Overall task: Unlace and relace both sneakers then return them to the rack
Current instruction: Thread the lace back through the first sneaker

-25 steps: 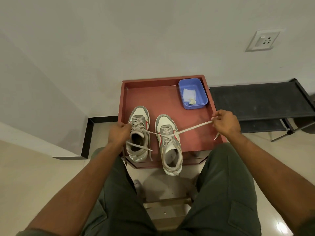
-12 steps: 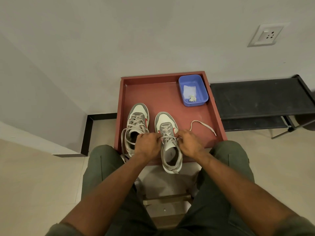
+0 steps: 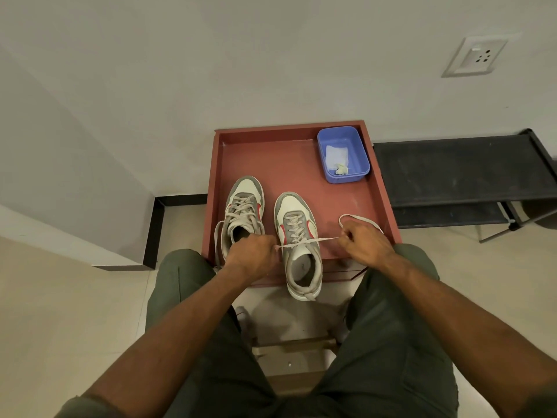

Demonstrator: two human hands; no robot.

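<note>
Two grey-and-white sneakers [image 3: 271, 230] mid-frame on one red tray [image 3: 301, 164] — left hand [image 3: 251, 257] and right hand [image 3: 363, 244] each pinch one flat lace [image 3: 307, 241] taut.

- Plain pale wall [image 3: 271, 55] with a white power socket [image 3: 473, 57] upper right.
- Glossy beige tiled floor [image 3: 60, 327].
- Black skirting [image 3: 153, 233] at left.
- Black metal bench [image 3: 461, 170] at right.

Two sneakers sit on the red tray [image 3: 259, 152]. Your left hand [image 3: 251, 257] and right hand [image 3: 366, 244] each grip an end of the lace [image 3: 307, 241], pulled taut across the right sneaker [image 3: 298, 245]. The left sneaker [image 3: 242, 215] stands just beside it. A blue tub [image 3: 360, 158] occupies the tray's far right corner.
</note>
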